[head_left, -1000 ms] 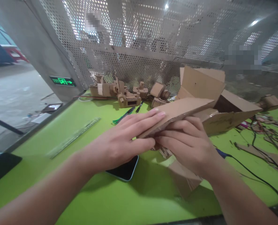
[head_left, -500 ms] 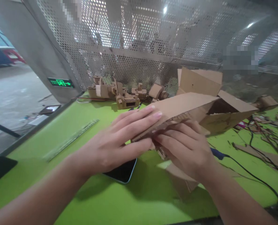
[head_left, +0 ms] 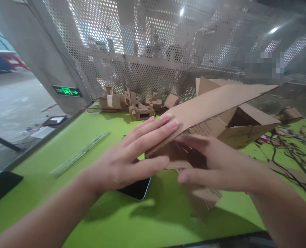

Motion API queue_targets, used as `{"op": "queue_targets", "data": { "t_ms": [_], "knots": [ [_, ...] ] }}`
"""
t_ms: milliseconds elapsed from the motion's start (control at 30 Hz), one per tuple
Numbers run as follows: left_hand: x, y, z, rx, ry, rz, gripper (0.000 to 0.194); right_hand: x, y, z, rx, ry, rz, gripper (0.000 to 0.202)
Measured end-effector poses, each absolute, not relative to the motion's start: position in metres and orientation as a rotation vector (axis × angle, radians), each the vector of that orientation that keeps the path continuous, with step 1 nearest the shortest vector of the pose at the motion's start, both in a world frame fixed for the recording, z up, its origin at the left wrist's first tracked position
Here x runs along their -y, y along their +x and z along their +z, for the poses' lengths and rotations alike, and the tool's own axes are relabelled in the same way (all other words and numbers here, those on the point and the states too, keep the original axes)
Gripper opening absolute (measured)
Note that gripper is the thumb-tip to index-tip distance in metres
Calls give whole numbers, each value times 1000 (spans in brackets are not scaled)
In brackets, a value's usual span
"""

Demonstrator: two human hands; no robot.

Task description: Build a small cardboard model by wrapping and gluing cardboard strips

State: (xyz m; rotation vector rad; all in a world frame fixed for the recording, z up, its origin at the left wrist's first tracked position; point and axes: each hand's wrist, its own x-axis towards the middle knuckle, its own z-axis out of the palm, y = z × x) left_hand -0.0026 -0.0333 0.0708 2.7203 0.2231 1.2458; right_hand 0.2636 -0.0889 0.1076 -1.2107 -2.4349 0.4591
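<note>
The cardboard piece (head_left: pixel 207 106) slants above the middle of the green table (head_left: pixel 103 224), near the open box on the right (head_left: pixel 245 134). At its near left end, the left hand (head_left: pixel 122 158) pinches it, fingers flat on top, thumb below; the right hand (head_left: pixel 214 162) is parted wide, fingers under the cardboard, thumb lower.

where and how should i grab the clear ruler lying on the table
Probably best pinched across its long edges near the middle, with the left hand coming from above: the clear ruler is long, narrow and flat on the green table, with nothing lying over it.
</note>
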Motion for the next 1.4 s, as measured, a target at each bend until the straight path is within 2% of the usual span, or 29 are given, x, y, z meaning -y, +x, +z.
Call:
{"op": "queue_targets", "data": {
  "t_ms": [67,200,233,333,400,533,700,867,1133,1233,1400],
  "knots": [
    [33,-2,68,-217,2691,1263,75,86,264,110,2361,-1234,577,27],
    [30,4,48,-268,2646,1285,80,84,264,102,2202,-1392,636,35],
    [28,5,43,-341,2652,1313,75,84,265,100,2169,-1438,665,37],
    [26,8,34,-372,2758,1338,44,84,264,98,2034,-1560,693,43],
    [25,10,33,-385,2690,1332,35,85,262,97,1955,-1626,678,45],
    [27,17,31,-305,2406,1352,40,84,252,92,1845,-1713,667,45],
    [26,27,22,-618,2263,1325,36,77,238,77,1790,-1715,778,45],
    [22,27,21,-633,2224,1325,37,73,232,66,1660,-1619,897,43],
    [29,30,35,-735,2068,1163,34,76,228,64,1443,-1490,1060,26],
    [31,30,35,-744,2056,1194,34,76,224,66,1301,-1460,1156,16],
    [31,25,35,-705,2118,1268,36,75,218,72,1224,-1393,1243,13]
  ]
}}
